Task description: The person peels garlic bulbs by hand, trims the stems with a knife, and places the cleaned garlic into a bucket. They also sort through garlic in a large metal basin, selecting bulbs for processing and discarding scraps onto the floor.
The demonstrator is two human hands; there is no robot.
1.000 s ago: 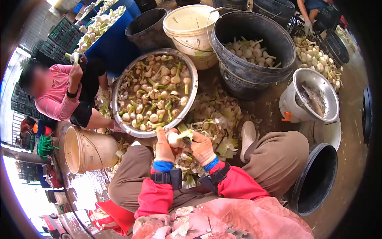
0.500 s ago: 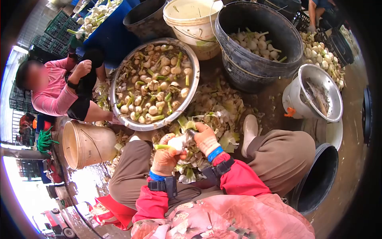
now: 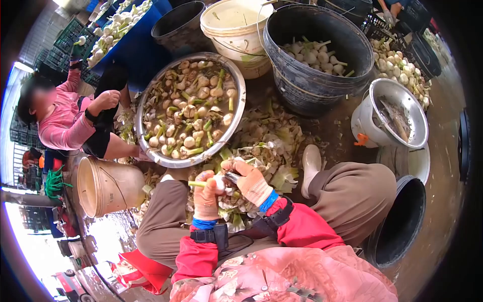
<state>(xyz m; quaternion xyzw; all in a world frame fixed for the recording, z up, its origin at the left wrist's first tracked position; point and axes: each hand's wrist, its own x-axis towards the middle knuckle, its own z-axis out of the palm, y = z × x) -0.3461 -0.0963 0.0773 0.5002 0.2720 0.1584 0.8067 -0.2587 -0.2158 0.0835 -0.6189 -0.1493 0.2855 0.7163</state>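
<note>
My left hand, in an orange-stained glove, is closed around a garlic bulb, its cut green stem pointing left. My gloved right hand grips a small knife, short and metallic, with its tip close to the bulb's right side. Fingers partly hide both bulb and knife. Beneath the hands lies a heap of peeled skins and leaves. Just beyond stands a wide metal basin of brownish water with many garlic bulbs in it.
A black bucket with trimmed garlic stands ahead, beside a white bucket. At right are a metal bowl on a white bucket and a dark bucket. A beige bucket and a co-worker in pink are left.
My right hand and the knife have shifted left against the bulb, and my left fingers now cover more of it. The co-worker's far hand has risen with a garlic bulb. The view has tilted slightly.
</note>
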